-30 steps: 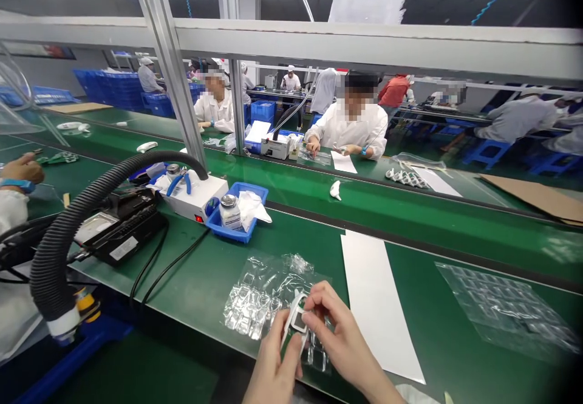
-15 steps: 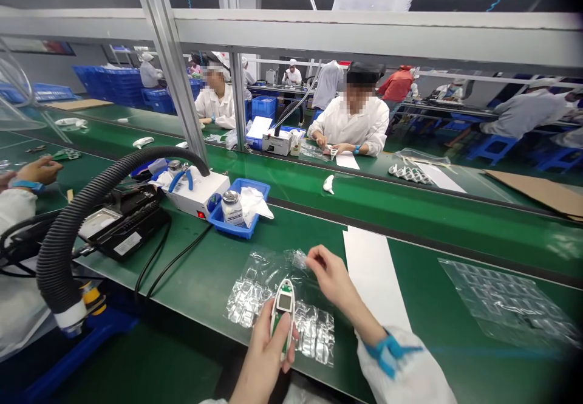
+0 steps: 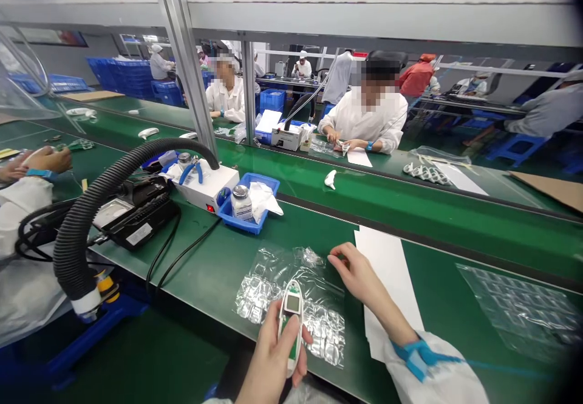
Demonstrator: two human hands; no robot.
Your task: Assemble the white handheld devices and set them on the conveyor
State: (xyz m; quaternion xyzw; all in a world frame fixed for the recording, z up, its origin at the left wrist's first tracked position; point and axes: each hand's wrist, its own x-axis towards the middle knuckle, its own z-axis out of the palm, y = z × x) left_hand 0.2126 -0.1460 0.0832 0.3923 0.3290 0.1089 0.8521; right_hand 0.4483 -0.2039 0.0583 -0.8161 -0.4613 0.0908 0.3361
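Note:
In my left hand (image 3: 277, 343) lies a slim white handheld device housing (image 3: 297, 287), its pointed end upward. A green circuit board and a small grey display (image 3: 293, 304) show inside it, and my thumb presses on its lower part. Beneath it, clear plastic packaging (image 3: 324, 331) with several shiny pockets is spread on the bench. My right hand (image 3: 353, 270) hovers just right of a crumpled bit of clear film (image 3: 310, 257), with a gap between them. Its thumb and fingers are curled together; whatever they may pinch is too small to see.
White paper sheets (image 3: 387, 270) lie beyond my right hand, with another clear pocketed sheet (image 3: 519, 301) farther right. A blue tray (image 3: 248, 228) holds a bottle and tissues. To the left are a white box (image 3: 209, 185) and a black hose (image 3: 73, 234). Co-workers sit across the green belt (image 3: 410, 209).
My right hand has drawn away from the crumpled film toward the right. My left hand still holds the device in much the same pose. The whole view has shifted slightly.

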